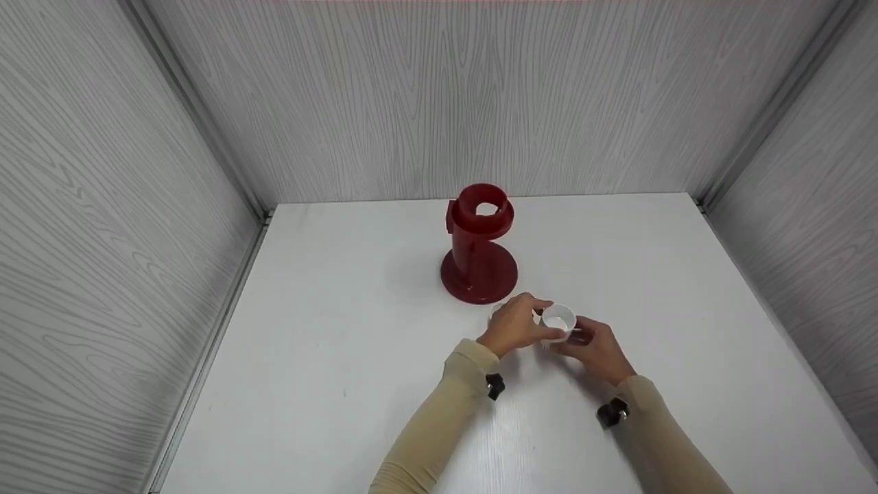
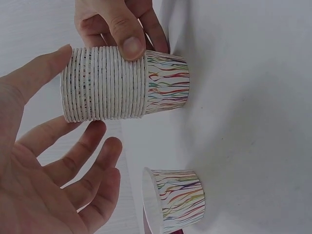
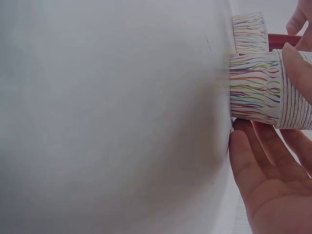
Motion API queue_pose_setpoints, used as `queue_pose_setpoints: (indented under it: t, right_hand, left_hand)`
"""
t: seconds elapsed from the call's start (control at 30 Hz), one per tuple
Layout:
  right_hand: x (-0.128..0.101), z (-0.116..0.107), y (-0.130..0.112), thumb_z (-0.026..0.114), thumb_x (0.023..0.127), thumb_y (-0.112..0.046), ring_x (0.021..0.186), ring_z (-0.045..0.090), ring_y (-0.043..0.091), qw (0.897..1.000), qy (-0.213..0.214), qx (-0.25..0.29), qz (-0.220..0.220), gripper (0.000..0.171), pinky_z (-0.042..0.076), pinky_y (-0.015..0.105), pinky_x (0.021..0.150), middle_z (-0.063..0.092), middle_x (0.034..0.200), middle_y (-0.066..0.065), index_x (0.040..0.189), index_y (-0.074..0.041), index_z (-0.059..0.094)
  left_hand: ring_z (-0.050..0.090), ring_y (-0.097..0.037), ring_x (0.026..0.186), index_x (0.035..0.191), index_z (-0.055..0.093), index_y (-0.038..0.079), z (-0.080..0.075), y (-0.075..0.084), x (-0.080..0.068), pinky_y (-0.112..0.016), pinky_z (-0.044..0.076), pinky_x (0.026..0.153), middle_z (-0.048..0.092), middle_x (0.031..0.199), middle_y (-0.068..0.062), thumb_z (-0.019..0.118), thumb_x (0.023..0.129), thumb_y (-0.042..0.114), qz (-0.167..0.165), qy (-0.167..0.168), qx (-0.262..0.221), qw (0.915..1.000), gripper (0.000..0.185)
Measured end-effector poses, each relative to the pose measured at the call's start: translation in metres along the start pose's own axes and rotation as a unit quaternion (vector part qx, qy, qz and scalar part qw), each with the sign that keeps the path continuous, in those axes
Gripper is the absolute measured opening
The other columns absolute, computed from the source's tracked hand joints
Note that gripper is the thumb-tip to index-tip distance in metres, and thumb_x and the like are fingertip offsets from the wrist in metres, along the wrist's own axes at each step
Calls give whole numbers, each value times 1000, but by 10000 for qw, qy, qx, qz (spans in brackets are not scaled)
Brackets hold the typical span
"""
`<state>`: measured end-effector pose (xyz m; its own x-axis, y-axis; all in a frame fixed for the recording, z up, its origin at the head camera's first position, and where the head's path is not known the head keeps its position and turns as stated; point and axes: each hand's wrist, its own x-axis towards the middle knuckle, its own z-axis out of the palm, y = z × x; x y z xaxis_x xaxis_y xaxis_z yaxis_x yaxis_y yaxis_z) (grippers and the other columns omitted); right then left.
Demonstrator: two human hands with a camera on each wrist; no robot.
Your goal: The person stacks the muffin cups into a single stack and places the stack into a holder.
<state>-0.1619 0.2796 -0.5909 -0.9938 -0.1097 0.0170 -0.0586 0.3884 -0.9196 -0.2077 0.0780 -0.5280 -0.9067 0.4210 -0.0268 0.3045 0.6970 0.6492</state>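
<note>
The white table [image 1: 357, 329] carries everything, and the landmark on it is the red cup holder [image 1: 479, 247] — a tall tube on a round foot, standing upright near the back wall, with its top opening showing. All places below are given relative to this holder.

Just in front of its foot, towards the person, stands the stack of paper cups [image 2: 122, 83], many striped cups nested one in another, resting on the table with the open mouth up. The right hand [image 1: 598, 348] grasps this stack from its side: in the left wrist view the thumb presses on the rims and the fingers curl behind. The left hand [image 1: 516, 325] is at the top of the stack on the other side; its fingers [image 2: 83, 146] are relaxed and spread, touching the rims lightly at most, and they do not clamp anything that I can see.

A single paper cup [image 2: 176, 199] stands apart from the stack, also close to the holder's foot — its red edge shows just beside it in the wrist views.

I judge that the step in hand is the separating of cups from the stack. The next move probably calls for the left fingertips to catch only the top rim, while the right hand keeps the other cups steady.
</note>
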Motion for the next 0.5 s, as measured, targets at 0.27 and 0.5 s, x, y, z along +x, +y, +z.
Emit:
queue_pose_setpoints:
  t: [0.27,0.5]
  right_hand:
    - [0,-1,1,88,83,-19,115,72,33,9999,10,-150,70,58,60,28,91,70,131,16,135,-8,66]
    - [2,0,-3,89,82,-21,121,68,30,9999,-51,-101,-12,67,59,31,97,67,136,12,142,-11,61]
  left_hand:
    - [62,-7,97,134,71,25,-1,1,-1,-28,48,85,71,112,5,89,76,52,-105,-19,-96,9999,66]
    - [61,-6,94,131,73,28,-1,0,-1,-25,48,82,72,111,2,89,76,52,-32,1,-81,10000,62]
